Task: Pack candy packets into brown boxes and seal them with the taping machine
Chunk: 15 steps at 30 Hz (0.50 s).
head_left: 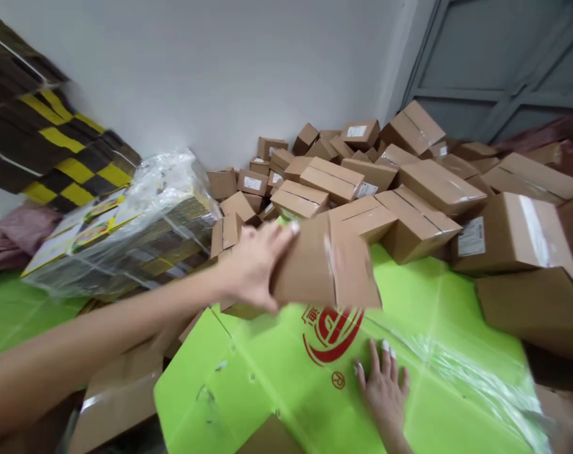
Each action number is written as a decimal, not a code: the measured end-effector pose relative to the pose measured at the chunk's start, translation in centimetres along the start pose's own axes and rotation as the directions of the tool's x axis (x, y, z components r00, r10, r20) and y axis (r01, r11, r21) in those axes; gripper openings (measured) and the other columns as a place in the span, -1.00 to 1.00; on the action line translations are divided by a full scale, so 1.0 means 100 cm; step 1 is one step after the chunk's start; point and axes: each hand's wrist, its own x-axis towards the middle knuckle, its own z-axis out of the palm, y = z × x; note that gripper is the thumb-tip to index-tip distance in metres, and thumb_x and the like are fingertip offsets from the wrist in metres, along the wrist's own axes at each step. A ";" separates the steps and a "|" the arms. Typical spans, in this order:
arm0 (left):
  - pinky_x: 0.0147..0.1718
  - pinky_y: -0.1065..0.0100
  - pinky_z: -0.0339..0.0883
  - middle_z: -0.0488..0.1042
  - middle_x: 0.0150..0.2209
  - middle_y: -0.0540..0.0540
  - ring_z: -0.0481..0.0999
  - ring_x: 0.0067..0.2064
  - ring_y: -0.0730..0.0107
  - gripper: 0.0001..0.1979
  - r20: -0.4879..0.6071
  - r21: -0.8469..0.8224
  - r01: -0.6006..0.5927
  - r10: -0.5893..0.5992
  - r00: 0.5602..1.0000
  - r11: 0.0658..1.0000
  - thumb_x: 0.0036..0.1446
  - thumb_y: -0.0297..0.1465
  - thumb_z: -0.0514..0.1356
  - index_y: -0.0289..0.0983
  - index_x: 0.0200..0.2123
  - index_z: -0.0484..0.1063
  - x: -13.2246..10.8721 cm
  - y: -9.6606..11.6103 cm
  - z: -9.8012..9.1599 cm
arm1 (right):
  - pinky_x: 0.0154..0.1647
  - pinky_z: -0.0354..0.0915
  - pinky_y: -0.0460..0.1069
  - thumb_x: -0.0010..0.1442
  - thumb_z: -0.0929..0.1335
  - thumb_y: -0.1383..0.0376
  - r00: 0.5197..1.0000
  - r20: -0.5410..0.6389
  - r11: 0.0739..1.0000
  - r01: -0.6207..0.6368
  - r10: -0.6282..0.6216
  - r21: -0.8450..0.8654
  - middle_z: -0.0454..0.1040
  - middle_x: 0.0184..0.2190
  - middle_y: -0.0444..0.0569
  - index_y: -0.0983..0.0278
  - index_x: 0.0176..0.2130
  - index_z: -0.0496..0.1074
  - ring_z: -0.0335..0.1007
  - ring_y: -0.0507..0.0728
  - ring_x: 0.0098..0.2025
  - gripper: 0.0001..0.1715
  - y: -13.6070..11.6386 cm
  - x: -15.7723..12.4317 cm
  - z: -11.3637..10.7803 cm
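Shows a bright green sheet (248, 372) as carrier, creased, printed with a red logo (339, 345). Seems to bear the lowest of the piled brown cartons (421, 221) along far edge. Has wrinkled clear film (478, 375) toward right side. Also has right fingers (385, 366) spread over it, near logo. Overlapped at near edge by brown cardboard corner (272, 439); unclear whether resting on it.

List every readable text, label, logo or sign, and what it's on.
"®": red, on the green sheet.
Red logo, same sheet: stylised, partly covered by the box; character beside it unclear.
White labels on cardboard boxes: too small or blurred.
Plastic-wrapped stack: printing too blurred.
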 end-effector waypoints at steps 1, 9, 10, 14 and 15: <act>0.17 -0.18 0.11 0.29 0.24 -0.40 0.32 0.24 -0.24 0.36 -0.105 0.001 0.116 -0.116 0.988 0.993 -0.31 0.12 0.39 -0.39 0.43 -0.13 0.016 -0.025 -0.021 | 0.49 -0.31 0.43 0.34 -0.01 -0.19 1.000 0.006 1.000 -0.005 0.005 0.002 -0.07 0.50 0.19 0.32 0.45 0.09 -0.23 0.43 0.52 -0.03 0.000 0.000 -0.001; 0.30 -0.26 -0.53 -0.42 0.50 -0.42 -0.59 0.43 -0.54 0.69 -0.468 -0.275 0.807 -0.806 0.362 0.522 -0.46 0.57 0.06 -0.56 0.45 -0.38 0.074 -0.173 0.025 | 0.49 -0.35 0.39 0.36 -0.05 -0.20 0.998 0.056 0.998 -0.036 0.038 -0.044 -0.03 0.48 0.22 0.31 0.47 0.05 -0.23 0.41 0.52 -0.02 -0.001 0.000 -0.011; 0.33 -0.31 -0.51 -0.53 0.49 -0.50 -0.55 0.45 -0.56 0.69 -0.368 -0.279 0.802 -0.830 0.419 0.528 -0.48 0.50 0.23 -0.49 0.46 -0.36 0.060 -0.163 0.058 | 0.49 -0.35 0.39 0.36 -0.05 -0.20 0.997 0.062 0.998 -0.041 0.044 -0.048 -0.02 0.48 0.23 0.31 0.46 0.06 -0.22 0.41 0.52 -0.02 -0.002 0.000 -0.012; 0.32 -0.45 -0.16 -0.43 0.48 -0.60 -0.33 0.46 -0.67 0.62 0.361 -0.221 0.975 -0.930 0.069 -0.013 -0.42 0.24 0.47 -0.32 0.48 -0.39 -0.007 -0.114 0.177 | 0.49 -0.33 0.40 0.36 -0.05 -0.21 0.998 0.058 0.998 -0.034 0.037 -0.053 0.02 0.46 0.24 0.32 0.46 0.08 -0.18 0.42 0.51 -0.01 -0.004 0.000 -0.013; 0.28 -0.47 -0.07 -0.38 0.47 -0.66 -0.28 0.45 -0.70 0.61 0.392 -0.199 0.977 -0.920 0.002 -0.083 -0.38 0.25 0.45 -0.35 0.48 -0.40 -0.020 -0.108 0.195 | 0.49 -0.32 0.39 0.36 -0.06 -0.21 0.998 0.052 0.998 -0.026 0.029 -0.053 0.02 0.46 0.24 0.33 0.46 0.08 -0.19 0.42 0.51 -0.01 -0.004 0.000 -0.013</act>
